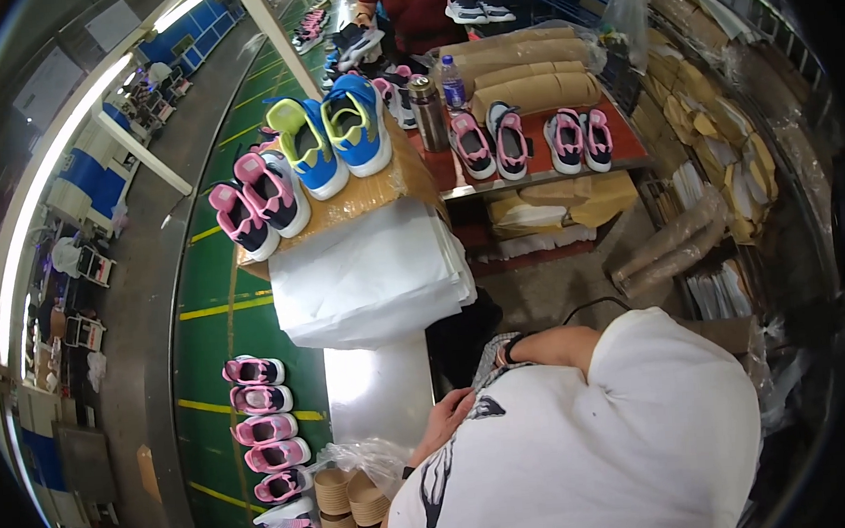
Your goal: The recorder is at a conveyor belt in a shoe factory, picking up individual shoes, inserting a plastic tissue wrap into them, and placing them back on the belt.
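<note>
My left hand (pixel 444 421) rests against the front of my white shirt (pixel 569 449), beside the bare metal tabletop (pixel 380 388). Its fingers look stretched out, with nothing seen in them. My right forearm (pixel 558 346) crosses in front of me, a dark band (pixel 503 350) at the wrist. Past that band the right hand is mostly hidden near grey patterned cloth (pixel 487 362), so its fingers cannot be made out. Ahead, a stack of white paper sheets (pixel 360 277) hangs over the front of a cardboard box (pixel 402 173). Blue-and-yellow shoes (pixel 356 128) and pink-and-navy shoes (pixel 273 196) stand on top.
Several pink shoes (pixel 270 428) line the green surface (pixel 204 335) at left. Stacked brown cardboard cups (pixel 337 521) stand near me. A red table (pixel 451 170) carries shoes, a metal flask (pixel 427 114) and a bottle (pixel 452 83). Beyond it, a person in maroon (pixel 412 13) holds shoes.
</note>
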`<action>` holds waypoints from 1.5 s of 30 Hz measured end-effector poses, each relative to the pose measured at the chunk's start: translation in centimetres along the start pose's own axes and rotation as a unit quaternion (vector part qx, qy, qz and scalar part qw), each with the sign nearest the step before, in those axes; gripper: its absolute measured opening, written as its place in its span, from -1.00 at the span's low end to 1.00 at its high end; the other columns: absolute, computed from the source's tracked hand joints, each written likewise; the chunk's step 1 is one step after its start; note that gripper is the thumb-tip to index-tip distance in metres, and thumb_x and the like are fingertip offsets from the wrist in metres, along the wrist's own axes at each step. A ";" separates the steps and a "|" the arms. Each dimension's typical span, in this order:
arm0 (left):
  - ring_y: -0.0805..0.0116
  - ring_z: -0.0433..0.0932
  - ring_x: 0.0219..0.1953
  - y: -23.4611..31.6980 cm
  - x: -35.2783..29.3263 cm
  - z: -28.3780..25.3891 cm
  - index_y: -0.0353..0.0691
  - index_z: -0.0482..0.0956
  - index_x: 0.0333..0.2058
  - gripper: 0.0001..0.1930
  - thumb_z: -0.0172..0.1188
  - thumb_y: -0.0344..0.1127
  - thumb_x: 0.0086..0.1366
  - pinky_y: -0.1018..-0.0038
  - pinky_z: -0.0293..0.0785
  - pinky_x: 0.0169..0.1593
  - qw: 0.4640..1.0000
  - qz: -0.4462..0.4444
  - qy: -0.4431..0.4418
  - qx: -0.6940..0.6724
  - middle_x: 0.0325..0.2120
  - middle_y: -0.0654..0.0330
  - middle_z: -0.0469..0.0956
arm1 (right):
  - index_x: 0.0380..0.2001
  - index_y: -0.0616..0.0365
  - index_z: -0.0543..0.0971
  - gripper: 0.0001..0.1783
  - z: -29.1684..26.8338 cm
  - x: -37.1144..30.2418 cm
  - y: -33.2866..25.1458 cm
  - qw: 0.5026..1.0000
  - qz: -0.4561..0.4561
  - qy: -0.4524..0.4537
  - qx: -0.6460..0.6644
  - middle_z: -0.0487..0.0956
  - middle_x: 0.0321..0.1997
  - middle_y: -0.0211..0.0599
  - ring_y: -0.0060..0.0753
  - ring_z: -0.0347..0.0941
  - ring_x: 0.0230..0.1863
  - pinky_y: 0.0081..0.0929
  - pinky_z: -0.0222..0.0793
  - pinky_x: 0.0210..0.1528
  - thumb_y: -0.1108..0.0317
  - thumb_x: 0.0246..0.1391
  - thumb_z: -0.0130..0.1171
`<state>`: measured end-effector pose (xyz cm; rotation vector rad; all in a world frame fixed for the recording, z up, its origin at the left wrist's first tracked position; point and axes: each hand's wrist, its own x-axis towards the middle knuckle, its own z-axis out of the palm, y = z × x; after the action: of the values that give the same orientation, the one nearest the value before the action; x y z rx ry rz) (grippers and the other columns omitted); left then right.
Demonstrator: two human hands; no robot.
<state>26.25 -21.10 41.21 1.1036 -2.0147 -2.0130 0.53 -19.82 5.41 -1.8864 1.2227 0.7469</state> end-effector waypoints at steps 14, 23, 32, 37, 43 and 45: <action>0.46 0.43 -0.11 -3.1 0.2 0.7 -0.37 0.46 -0.04 -0.56 -0.07 -0.07 0.39 0.53 0.31 0.04 0.988 -0.042 -0.009 -0.152 -0.17 0.14 0.53 | 0.11 -0.06 0.43 -0.46 -8.7 -12.1 -6.0 0.983 -0.097 0.094 0.121 0.37 0.21 -0.29 -0.27 0.25 0.24 -0.38 0.17 0.22 0.11 0.03 -0.02; 0.28 0.40 0.05 -10.1 4.1 3.5 -0.38 0.36 0.08 -0.49 0.04 -0.09 0.30 0.47 0.26 0.11 0.978 -0.148 -0.045 -0.142 0.07 0.02 0.41 | 0.15 -0.05 0.39 -0.43 -2.5 -8.5 -4.2 0.976 -0.075 0.031 0.203 0.33 0.26 -0.30 -0.27 0.19 0.28 -0.43 0.09 0.26 0.12 0.02 0.02; 0.05 0.36 0.14 -19.8 11.2 7.8 -0.26 0.26 0.15 -0.26 0.34 -0.25 -0.04 0.35 0.28 0.16 0.997 0.062 0.007 -0.041 0.07 -0.09 0.38 | -0.16 -0.02 0.55 -0.51 -2.1 -8.7 -5.0 0.950 -0.199 0.126 0.203 0.53 -0.14 -0.23 -0.18 0.42 -0.11 -0.30 0.29 -0.10 -0.04 -0.14 0.13; 0.28 0.53 -0.11 -22.6 12.0 9.0 -0.38 0.44 -0.02 -0.40 0.37 -0.24 -0.05 0.41 0.43 -0.07 0.996 -0.040 -0.039 -0.069 -0.20 0.00 0.58 | -0.33 -0.01 0.64 -0.58 -4.1 -11.2 -6.2 0.929 -0.246 0.121 0.250 0.62 -0.35 -0.19 -0.13 0.55 -0.32 -0.27 0.41 -0.30 -0.01 -0.26 0.25; 0.47 0.49 -0.34 -23.3 11.9 8.5 -0.41 0.60 -0.27 -0.66 0.27 -0.25 0.04 0.40 0.42 -0.25 0.980 -0.086 -0.106 -0.144 -0.42 0.09 0.62 | -0.31 0.04 0.62 -0.61 -5.1 -12.3 -6.4 0.944 -0.236 0.087 0.212 0.60 -0.30 -0.14 -0.10 0.53 -0.26 -0.26 0.40 -0.24 0.05 -0.21 0.20; 0.43 0.53 -0.34 -22.9 11.7 8.0 -0.36 0.62 -0.31 -0.64 0.29 -0.17 0.01 0.38 0.43 -0.25 0.996 -0.062 -0.066 0.002 -0.43 0.03 0.62 | -0.31 0.05 0.62 -0.62 -5.5 -12.5 -6.4 0.949 -0.233 0.076 0.198 0.59 -0.28 -0.12 -0.09 0.52 -0.24 -0.26 0.40 -0.22 0.08 -0.19 0.19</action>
<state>22.99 -17.73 14.75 1.1522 -2.0587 -2.1969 2.20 -16.64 20.06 -1.8088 0.8767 0.0913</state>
